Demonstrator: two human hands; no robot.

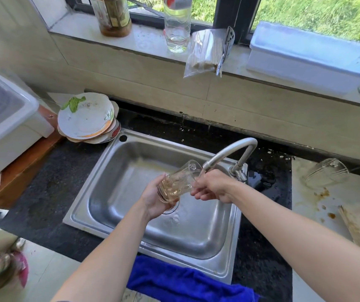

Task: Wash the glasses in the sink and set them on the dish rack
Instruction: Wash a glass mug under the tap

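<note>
Head view, washing stage. A dark stone desk [50,188] carries a stainless-steel sink [200,236], with a blue towel [174,280] draped over its near rim. The swivel faucet [235,147] arches from the sink's right rear corner, and its spout ends over the basin.

Both hands work above the drain. The left hand [152,199] grips the base of a clear tumbler [178,183], with its fingers wrapped around the lower wall. The tumbler's long axis runs from the left palm up and to the right, so its mouth tilts toward the spout, just beside the outlet. Brownish liquid sits in the lower part.

The right hand [215,187] lies on the mouth side, just under the spout, with its fingers loosely curled against or beside the glass wall. Blur hides whether they grip it. The left hand therefore carries the tumbler, and the right is nearer the rim for rubbing.

A second tumbler [325,172] lies on its side on the pale board to the right, well apart and apparently unwashed. No dish rack can be identified with certainty.
</note>
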